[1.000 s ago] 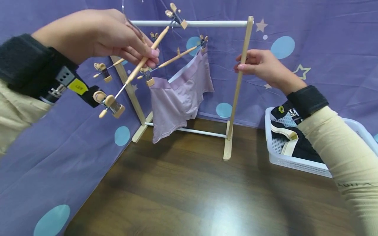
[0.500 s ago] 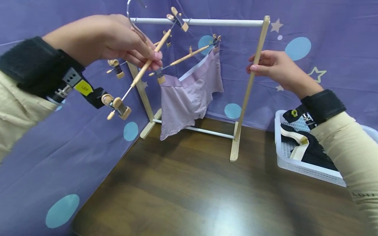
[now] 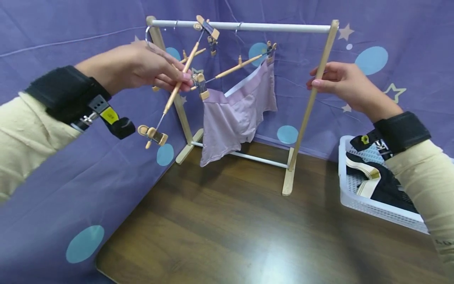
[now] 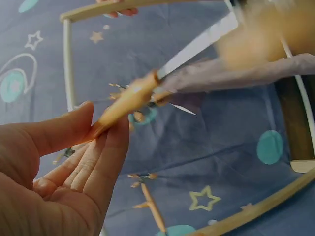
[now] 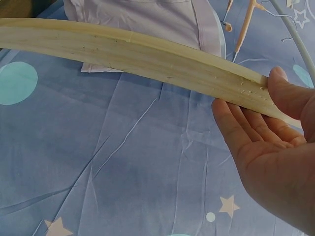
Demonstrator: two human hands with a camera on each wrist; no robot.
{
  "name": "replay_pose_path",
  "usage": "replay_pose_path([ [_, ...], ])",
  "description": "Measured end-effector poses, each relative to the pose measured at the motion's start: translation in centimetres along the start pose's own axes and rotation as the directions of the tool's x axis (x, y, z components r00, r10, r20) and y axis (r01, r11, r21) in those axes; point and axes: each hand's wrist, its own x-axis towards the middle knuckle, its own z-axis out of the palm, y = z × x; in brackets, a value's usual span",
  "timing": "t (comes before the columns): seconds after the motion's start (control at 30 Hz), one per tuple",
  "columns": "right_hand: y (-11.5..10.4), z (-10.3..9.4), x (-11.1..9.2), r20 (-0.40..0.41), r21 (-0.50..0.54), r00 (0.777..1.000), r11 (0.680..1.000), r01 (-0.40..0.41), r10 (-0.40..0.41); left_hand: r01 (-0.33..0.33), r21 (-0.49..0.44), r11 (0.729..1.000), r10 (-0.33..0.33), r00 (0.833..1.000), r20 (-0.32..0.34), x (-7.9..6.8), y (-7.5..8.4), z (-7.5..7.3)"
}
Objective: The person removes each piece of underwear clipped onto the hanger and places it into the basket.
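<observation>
Hanger, likely being fetched, sits pinched in left hand, right hand pinching the rack; next move probably calls for black clothing.

I have the left hand at upper left, pinching, thumb against fingers; the right hand, upper right, grips thumb opposite fingers, how firmly I can't quite tell.
</observation>
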Motion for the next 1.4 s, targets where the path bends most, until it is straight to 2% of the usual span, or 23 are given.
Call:
replay_pose_path([
  [0.13,0.1,-0.1,-0.1,-0.004,-0.001,1.0,1.0,0.0,0.0,0.013,-0.05,0.999,-0.014,1.0,-0.022,0.6,-0.8,0.1],
  [0.27,0.3,-0.1,-0.1,-0.015,-0.005,1.0,1.0,0.009,-0.01,0.036,-0.06,0.998,-0.038,0.999,-0.027,1.3,-1.3,0.0],
  [0.33,0.4,0.0,0.0,-0.02,0.0,1.0,1.0,0.018,-0.018,0.044,-0.035,0.998,-0.045,0.999,-0.031,1.7,-1.5,0.0],
  [0.5,0.3,0.3,0.0,-0.022,0.027,0.999,0.999,0.041,-0.04,0.045,0.135,0.99,-0.039,0.998,-0.05,2.6,-2.0,-0.1],
  [0.63,0.3,0.5,0.0,-0.026,-0.003,0.999,0.999,0.034,-0.034,0.045,0.164,0.985,-0.031,0.996,-0.085,3.7,-2.0,-0.3],
  [0.9,0.5,0.7,0.1,-0.048,-0.032,0.998,0.999,0.044,-0.046,0.039,0.026,0.999,-0.033,0.983,-0.18,6.2,-0.3,-0.3],
  [1.03,0.3,1.0,0.1,-0.071,-0.05,0.995,0.997,0.06,-0.064,0.025,0.039,0.999,-0.015,0.972,-0.236,7.0,0.7,-0.2],
  [1.2,0.0,1.5,0.2,-0.088,-0.065,0.993,0.995,0.07,-0.076,0.007,-0.005,1.0,-0.008,0.966,-0.258,7.8,1.8,-0.5],
  [1.33,-0.2,1.7,0.2,-0.094,-0.095,0.994,0.994,0.053,-0.062,0.024,-0.052,0.998,-0.037,0.964,-0.262,8.5,2.5,-1.1],
  [1.4,-0.3,1.8,0.3,-0.098,-0.116,0.993,0.992,0.047,-0.059,0.039,-0.039,0.998,-0.048,0.96,-0.277,8.9,2.7,-1.3],
])
